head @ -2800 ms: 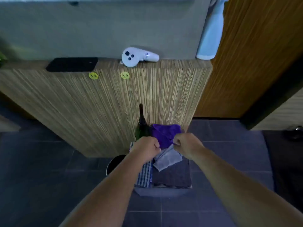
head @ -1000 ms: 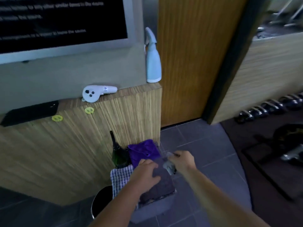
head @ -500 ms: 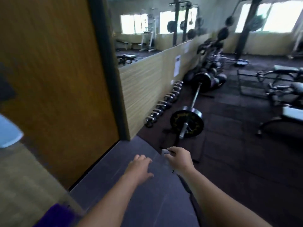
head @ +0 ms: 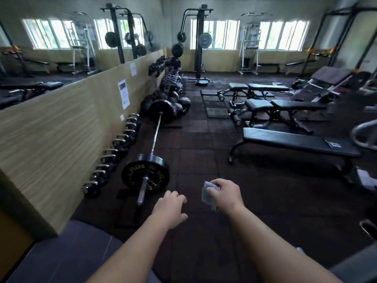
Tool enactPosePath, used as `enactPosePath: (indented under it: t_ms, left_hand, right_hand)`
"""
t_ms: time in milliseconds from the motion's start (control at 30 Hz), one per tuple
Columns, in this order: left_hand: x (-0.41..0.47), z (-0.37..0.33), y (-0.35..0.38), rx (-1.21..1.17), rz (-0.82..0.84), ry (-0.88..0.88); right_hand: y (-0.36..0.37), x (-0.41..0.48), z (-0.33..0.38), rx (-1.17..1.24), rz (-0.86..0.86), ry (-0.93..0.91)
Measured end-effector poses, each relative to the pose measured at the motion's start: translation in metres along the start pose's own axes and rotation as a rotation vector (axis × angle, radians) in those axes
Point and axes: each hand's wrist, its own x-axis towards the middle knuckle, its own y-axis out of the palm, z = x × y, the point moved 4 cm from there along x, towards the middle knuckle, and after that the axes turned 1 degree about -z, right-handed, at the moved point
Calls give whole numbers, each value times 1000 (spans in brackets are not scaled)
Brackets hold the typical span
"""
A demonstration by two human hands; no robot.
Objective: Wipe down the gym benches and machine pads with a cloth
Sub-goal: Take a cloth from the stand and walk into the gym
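My right hand [head: 224, 196] grips a small folded grey cloth [head: 206, 194], held out in front of me over the dark rubber floor. My left hand [head: 170, 209] hovers beside it with loosely curled fingers and holds nothing. A long flat black bench [head: 295, 142] stands to the right, a few steps ahead. Behind it is an adjustable black bench [head: 285, 105], and further back a third padded bench [head: 257, 87].
A loaded barbell [head: 153, 144] lies on the floor ahead left, its near plate [head: 145, 174] close to my hands. Several kettlebells [head: 114, 154] line the wooden half-wall [head: 61, 129]. Dumbbell racks and a cable machine [head: 199, 43] stand at the back.
I have turned from the basket of cloths by the wooden counter to face the gym floor. My right hand carried the grey cloth along; my left hand let go.
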Motion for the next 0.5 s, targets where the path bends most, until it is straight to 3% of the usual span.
enactPosePath:
  t_ms: [500]
  left_hand:
    - [401, -99, -58, 172, 50, 374]
  right_hand:
    - [-110, 316, -78, 12, -330, 199]
